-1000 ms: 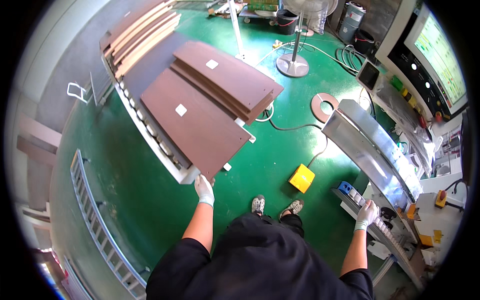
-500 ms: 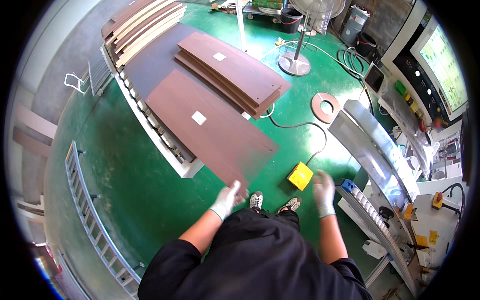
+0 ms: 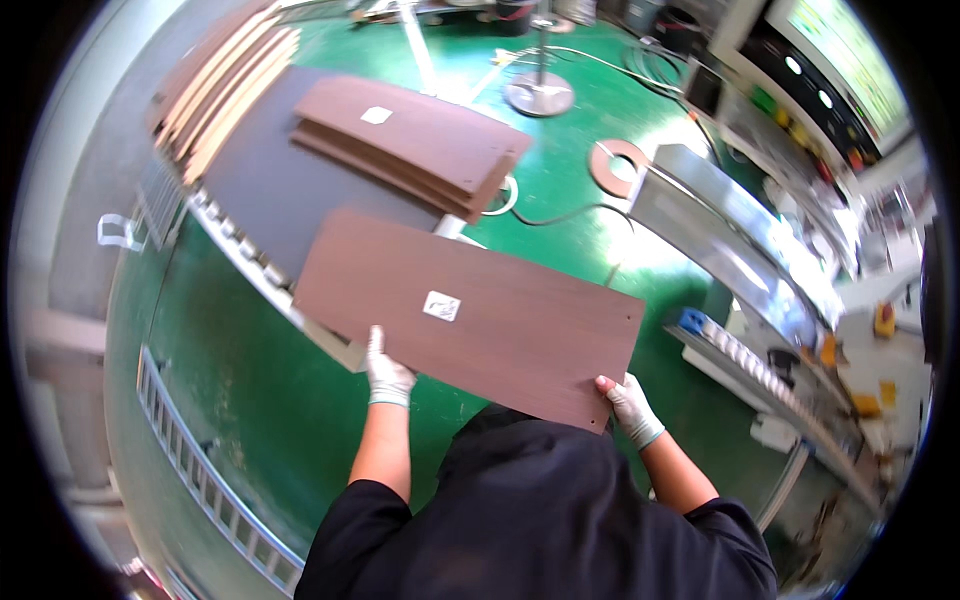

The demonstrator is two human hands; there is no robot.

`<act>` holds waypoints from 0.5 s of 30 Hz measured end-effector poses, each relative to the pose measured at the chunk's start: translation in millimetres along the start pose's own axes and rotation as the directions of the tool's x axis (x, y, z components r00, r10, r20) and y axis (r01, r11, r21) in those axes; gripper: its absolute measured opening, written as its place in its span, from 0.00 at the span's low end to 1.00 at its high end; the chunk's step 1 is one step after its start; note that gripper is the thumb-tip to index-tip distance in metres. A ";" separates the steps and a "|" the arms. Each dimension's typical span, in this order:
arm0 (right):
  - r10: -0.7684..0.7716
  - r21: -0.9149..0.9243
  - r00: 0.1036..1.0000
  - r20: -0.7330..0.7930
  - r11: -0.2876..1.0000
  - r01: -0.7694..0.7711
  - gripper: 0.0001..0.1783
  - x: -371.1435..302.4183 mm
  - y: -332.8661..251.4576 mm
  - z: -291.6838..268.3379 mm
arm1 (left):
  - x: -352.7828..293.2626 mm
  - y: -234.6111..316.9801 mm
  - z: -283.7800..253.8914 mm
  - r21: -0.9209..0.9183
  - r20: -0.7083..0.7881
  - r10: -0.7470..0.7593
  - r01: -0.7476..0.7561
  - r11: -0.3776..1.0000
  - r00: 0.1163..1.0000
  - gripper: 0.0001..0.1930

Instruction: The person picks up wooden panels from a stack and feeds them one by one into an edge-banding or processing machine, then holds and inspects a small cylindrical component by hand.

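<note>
A long brown panel (image 3: 490,335) with a white label and small holes near its right end spans the space in front of my body. My left hand (image 3: 388,375), in a pale glove, grips its near edge, thumb on top and fingers hidden beneath. At the right end, my right hand (image 3: 628,405) holds the near corner the same way, its thumb tip bare. The panel's far left part overlaps the roller conveyor's dark top board (image 3: 300,150) in view; whether it touches cannot be made out. Behind it lies a stack of similar brown panels (image 3: 420,135).
Edge-banded boards (image 3: 225,90) are piled at the far left. To the right stand a metal-topped machine (image 3: 730,235) and a roller rail (image 3: 760,370). A coil of brown edging (image 3: 618,167), a fan base (image 3: 540,92) and cables lie on the green floor. A ladder-like rail (image 3: 200,465) runs at left.
My right hand has moved onto the panel's right corner and now grips it. The panel has turned and come off toward me and right, while my left hand has shifted left along its edge.
</note>
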State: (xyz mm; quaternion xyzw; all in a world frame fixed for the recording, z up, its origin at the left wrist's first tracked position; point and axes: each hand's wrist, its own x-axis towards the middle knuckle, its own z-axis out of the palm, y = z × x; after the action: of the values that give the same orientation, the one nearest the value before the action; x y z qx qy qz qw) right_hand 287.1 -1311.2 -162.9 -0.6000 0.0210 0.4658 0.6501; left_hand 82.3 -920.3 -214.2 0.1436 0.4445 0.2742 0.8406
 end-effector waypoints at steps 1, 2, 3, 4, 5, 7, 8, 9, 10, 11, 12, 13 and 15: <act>-0.031 -0.060 0.999 0.017 0.998 0.032 0.32 -6.6 -4.3 -5.3 | 7.7 5.0 -3.9 -0.006 0.051 -0.034 0.034 0.999 0.998 0.31; -0.057 -0.124 0.998 0.022 0.990 0.060 0.34 -12.1 -10.2 -9.7 | 7.6 0.0 -1.9 -0.017 0.052 0.003 -0.002 1.000 0.999 0.31; -0.078 -0.188 0.997 0.018 0.979 0.080 0.35 -20.2 -14.0 -15.9 | 1.9 -7.9 3.1 -0.027 0.056 0.029 -0.027 0.999 0.998 0.32; -0.110 -0.228 0.994 -0.016 0.968 0.104 0.37 -28.1 -16.3 -22.0 | -4.0 -17.3 9.1 -0.049 0.083 0.045 -0.041 0.998 0.996 0.33; -0.141 -0.269 0.989 -0.046 0.955 0.124 0.39 -35.0 -19.2 -26.0 | -9.0 -25.2 16.7 -0.074 0.108 0.063 -0.055 0.996 0.992 0.35; -0.156 -0.179 0.984 -0.091 0.974 0.138 0.45 -53.6 -36.5 -26.7 | -12.0 -39.9 33.7 -0.061 0.160 0.114 -0.105 0.993 0.981 0.39; -0.203 -0.176 0.973 -0.110 0.967 0.182 0.44 -60.6 -44.1 -30.9 | -8.7 -43.7 39.7 -0.053 0.144 0.101 -0.095 0.994 0.984 0.41; -0.251 -0.171 0.960 -0.122 0.958 0.229 0.44 -66.0 -53.5 -33.5 | -3.5 -44.5 44.3 -0.042 0.129 0.098 -0.093 0.995 0.987 0.43; -0.317 -0.064 0.929 -0.190 0.948 0.310 0.42 -75.0 -65.2 -35.7 | 0.6 -49.0 46.4 -0.017 0.195 0.107 -0.105 0.994 0.975 0.44; -0.379 0.039 0.889 -0.258 0.915 0.401 0.39 -83.5 -82.2 -34.5 | 5.7 -50.4 51.5 0.011 0.210 0.106 -0.110 0.994 0.972 0.44; -0.448 0.050 0.843 -0.298 0.874 0.483 0.39 -90.3 -99.1 -36.9 | 1.5 -53.3 69.2 0.045 0.194 0.118 -0.129 0.991 0.974 0.44; -0.525 0.022 0.768 -0.367 0.820 0.571 0.40 -93.0 -112.6 -39.5 | -6.9 -56.4 90.6 0.080 0.182 0.133 -0.149 0.986 0.974 0.44; -0.644 -0.338 0.616 -0.454 0.764 0.550 0.32 -94.7 -126.5 -54.3 | -18.7 -64.6 124.5 0.115 0.193 0.130 -0.154 0.981 0.973 0.43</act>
State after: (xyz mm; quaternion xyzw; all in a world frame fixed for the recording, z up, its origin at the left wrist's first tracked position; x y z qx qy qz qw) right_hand 342.3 -1390.1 -26.3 -0.7305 -0.0349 0.0312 0.6813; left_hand 198.2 -983.2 -162.9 0.2541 0.3701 0.2899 0.8452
